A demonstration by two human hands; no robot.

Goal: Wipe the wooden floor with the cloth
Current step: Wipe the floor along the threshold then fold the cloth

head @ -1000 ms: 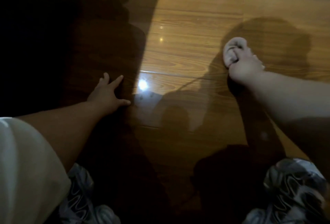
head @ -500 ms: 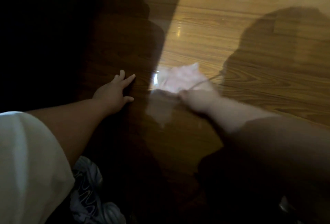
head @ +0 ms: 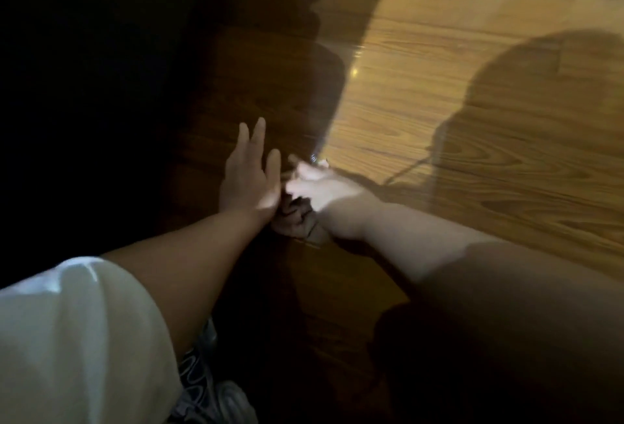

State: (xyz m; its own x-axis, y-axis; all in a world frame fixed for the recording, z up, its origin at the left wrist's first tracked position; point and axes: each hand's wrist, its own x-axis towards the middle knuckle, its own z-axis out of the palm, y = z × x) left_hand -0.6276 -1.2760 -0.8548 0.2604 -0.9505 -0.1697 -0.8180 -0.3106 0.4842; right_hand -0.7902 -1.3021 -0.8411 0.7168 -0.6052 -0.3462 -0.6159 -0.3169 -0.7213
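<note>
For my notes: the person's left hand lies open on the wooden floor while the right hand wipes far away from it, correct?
Not quite. In the head view the right hand with the cloth is right beside the left hand, which does lie open on the wooden floor.

text: none legible | labels: none | brands: none | numbers: none | signs: none

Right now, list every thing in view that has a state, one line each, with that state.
Left hand: open, fingers spread, flat on the floor in shadow.
Right hand: closed on the cloth, right beside the left hand.
Crumpled dark cloth: bunched under the right hand, mostly hidden, on the floor.
Glossy brown wooden floor: lit at right, in deep shadow at left.
</note>
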